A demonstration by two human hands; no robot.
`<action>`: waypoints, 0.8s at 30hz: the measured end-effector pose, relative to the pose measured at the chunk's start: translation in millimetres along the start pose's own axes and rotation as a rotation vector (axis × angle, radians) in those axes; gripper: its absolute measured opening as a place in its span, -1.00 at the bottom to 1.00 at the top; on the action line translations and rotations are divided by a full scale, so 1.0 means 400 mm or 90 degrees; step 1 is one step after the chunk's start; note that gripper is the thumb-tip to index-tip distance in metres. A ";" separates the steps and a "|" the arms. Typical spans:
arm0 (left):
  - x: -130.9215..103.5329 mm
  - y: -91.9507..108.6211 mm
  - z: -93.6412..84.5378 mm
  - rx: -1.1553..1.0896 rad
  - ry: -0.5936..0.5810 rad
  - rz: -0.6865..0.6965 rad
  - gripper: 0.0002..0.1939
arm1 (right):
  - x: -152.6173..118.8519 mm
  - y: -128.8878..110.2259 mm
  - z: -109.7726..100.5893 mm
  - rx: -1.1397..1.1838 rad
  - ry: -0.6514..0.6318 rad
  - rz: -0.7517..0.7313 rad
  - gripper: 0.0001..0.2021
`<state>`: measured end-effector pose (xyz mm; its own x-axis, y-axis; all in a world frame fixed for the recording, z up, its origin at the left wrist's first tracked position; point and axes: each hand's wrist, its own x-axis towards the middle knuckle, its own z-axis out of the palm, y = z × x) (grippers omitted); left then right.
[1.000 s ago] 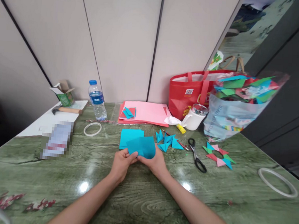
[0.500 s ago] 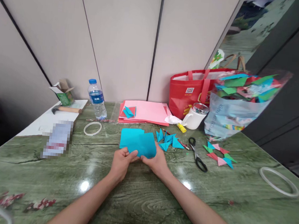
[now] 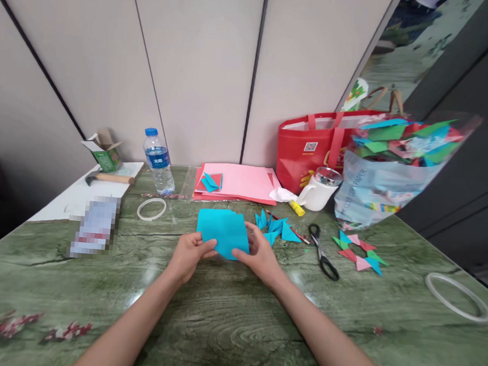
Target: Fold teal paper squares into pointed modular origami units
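A blue sheet of paper [image 3: 229, 236] is held up over the table by both hands. My left hand [image 3: 189, 253] pinches its lower left edge between thumb and fingers. On the right side, my right hand [image 3: 258, 255] grips the sheet, thumb in front and fingers behind. Behind the held sheet, more blue paper [image 3: 209, 214] lies on the table; the border between the two is hard to make out. Several folded blue paper pieces [image 3: 275, 227] lie just beyond my right hand. Black-handled scissors [image 3: 322, 251] rest farther right, beside a ring of folded coloured paper [image 3: 360, 252].
Pink and red paper [image 3: 244, 182] lies by the wall, near a water bottle [image 3: 159, 164]. A white mug [image 3: 320, 191], a glue stick [image 3: 296, 208], a red bag [image 3: 294, 147] and a plastic bag of folded paper [image 3: 380, 183] stand right. A hammer [image 3: 110, 178] and white rings [image 3: 151, 209] lie around.
The blue sheet has shifted slightly left and its creased face shows more squarely. My right hand has moved up its right edge, and my left hand has slid a little left.
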<state>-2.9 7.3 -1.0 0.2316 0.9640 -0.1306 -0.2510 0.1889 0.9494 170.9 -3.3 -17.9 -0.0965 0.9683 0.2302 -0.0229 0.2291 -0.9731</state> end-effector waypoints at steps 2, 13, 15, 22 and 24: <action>0.003 0.007 -0.011 0.029 -0.029 -0.044 -0.71 | 0.004 0.000 -0.003 0.074 0.032 0.004 -0.60; -0.006 0.026 -0.016 0.043 -0.087 -0.094 -0.70 | -0.001 0.003 0.004 0.082 0.135 -0.023 -0.75; -0.006 0.027 -0.016 0.055 -0.078 -0.092 -0.73 | -0.001 0.005 0.002 0.014 0.118 -0.045 -0.85; 0.005 0.020 -0.008 0.014 0.011 -0.011 -0.49 | -0.003 0.006 0.005 -0.084 0.077 0.006 -0.85; 0.004 0.017 0.003 0.011 0.059 0.040 -0.37 | -0.003 0.010 0.007 -0.033 0.113 0.030 -0.80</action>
<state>-3.1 9.8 5.7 0.1282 0.9871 -0.0962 -0.2459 0.1256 0.9611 168.2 -3.7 -21.9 0.0804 0.9795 0.1850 0.0286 0.1832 -0.9827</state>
